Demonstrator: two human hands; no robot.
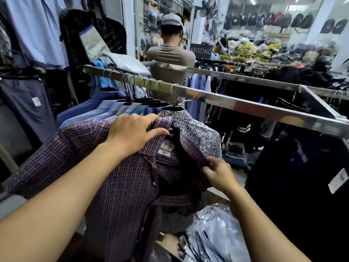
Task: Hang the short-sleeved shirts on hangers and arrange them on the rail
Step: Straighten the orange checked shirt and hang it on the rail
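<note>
A purple and orange checked short-sleeved shirt (120, 178) hangs in front of me below the steel rail (222, 100). My left hand (132, 135) grips its collar at the left side. My right hand (217, 173) pinches the right front edge of the same shirt, holding it apart. A black hanger (177, 137) shows inside the neck opening. Behind it, several shirts hang on the rail by wire hooks; the nearest is a blue-and-white leaf-print shirt (200, 133).
A person in a beige top (170, 61) stands with their back to me beyond the rail. Plastic-wrapped shirts (213, 233) lie low at the right. Dark garments (302, 176) hang at the right, trousers (24, 106) at the left.
</note>
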